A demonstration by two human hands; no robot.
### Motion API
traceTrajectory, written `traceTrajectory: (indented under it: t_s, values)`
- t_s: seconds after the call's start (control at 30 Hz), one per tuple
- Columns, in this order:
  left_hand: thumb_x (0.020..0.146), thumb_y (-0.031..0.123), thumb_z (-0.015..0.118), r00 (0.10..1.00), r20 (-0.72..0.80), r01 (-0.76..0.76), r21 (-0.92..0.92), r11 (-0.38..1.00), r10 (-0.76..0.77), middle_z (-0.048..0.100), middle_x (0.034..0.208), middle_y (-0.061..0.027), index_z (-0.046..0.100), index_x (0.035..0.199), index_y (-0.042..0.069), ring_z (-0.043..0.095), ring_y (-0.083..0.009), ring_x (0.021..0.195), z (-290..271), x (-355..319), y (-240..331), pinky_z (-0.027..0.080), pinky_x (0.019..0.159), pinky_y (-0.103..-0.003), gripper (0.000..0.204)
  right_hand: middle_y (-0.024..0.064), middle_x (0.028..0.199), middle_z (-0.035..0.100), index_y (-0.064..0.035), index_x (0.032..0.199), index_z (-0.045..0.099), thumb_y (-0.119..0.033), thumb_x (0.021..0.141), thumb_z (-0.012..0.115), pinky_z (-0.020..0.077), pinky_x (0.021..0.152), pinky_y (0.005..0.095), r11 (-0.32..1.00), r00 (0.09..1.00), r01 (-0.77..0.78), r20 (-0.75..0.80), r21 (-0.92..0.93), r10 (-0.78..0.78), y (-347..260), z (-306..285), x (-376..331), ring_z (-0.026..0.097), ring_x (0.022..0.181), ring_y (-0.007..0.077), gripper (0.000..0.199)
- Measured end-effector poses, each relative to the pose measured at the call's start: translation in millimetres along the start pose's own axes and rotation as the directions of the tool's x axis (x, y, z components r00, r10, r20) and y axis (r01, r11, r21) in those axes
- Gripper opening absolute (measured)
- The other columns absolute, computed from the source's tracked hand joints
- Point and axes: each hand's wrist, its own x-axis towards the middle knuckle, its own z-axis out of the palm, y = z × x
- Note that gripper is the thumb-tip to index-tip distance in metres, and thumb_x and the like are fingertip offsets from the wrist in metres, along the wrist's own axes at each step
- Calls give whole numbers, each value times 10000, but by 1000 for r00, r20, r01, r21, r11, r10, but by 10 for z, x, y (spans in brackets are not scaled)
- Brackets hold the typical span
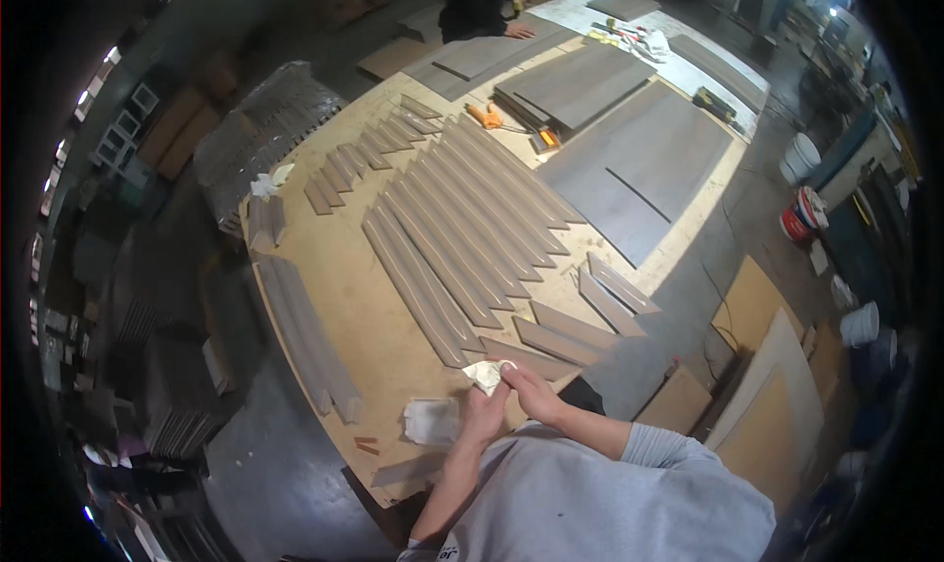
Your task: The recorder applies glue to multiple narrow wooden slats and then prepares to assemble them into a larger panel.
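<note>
At the near edge of the worktable (pixel 324 252), my two hands are close together around a crumpled cream-white rag (pixel 483 373). My left hand (pixel 484 413) grips it from below. Fingers of my right hand (pixel 532 394) pinch its right side. Just beyond the rag lie long grey-brown wooden strips (pixel 447 237) with angled ends, side by side in a wide row. Shorter mitred pieces (pixel 565 334) rest to the right, by the near edge. A white tray-like container (pixel 431 420) sits left of my left hand.
Flat grey-brown panels (pixel 649 159) cover the table's far right, with an orange-handled tool (pixel 485 116) and a cordless drill (pixel 715 103) by them. Short strips (pixel 369 149) and long strips (pixel 307 336) line the left. Another person's hand (pixel 519 31) rests at the far edge. Buckets (pixel 803 215) stand right.
</note>
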Motion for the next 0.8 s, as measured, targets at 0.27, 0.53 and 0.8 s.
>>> traceTrajectory:
  t_s: [0.27, 0.53, 0.8]
  values:
    - [962, 262, 587, 993, -27, 116, 248, 962, -113, 719, 1018, -188, 668, 1133, 19, 702, -299, 1002, 282, -218, 116, 523, 831, -402, 308, 92, 1273, 582, -91, 1512, 402, -254, 1095, 410, 409, 1035, 304, 993, 994, -110, 11, -42, 111, -156, -250, -487, 527, 1168, 173, 448]
    - [890, 260, 702, 963, 268, -34, 253, 967, -36, 708, 1044, -151, 626, 1180, 7, 689, -283, 985, 595, -223, -138, 528, 866, -389, 392, 57, 1142, 619, -57, 1460, 416, -311, 967, 682, 474, 933, 298, 966, 939, -199, 249, -165, 236, -179, -788, -618, 580, 1019, 138, 615]
    - [942, 375, 676, 990, -63, 135, 121, 983, -128, 513, 1437, -209, 405, 1487, 41, 509, -291, 1320, 1172, -134, 198, 405, 1080, -373, 694, 53, 1137, 636, -107, 1435, 443, -241, 1047, 527, 540, 854, 380, 871, 961, -171, -116, 460, 250, -311, -1937, -520, 635, 1017, 198, 420]
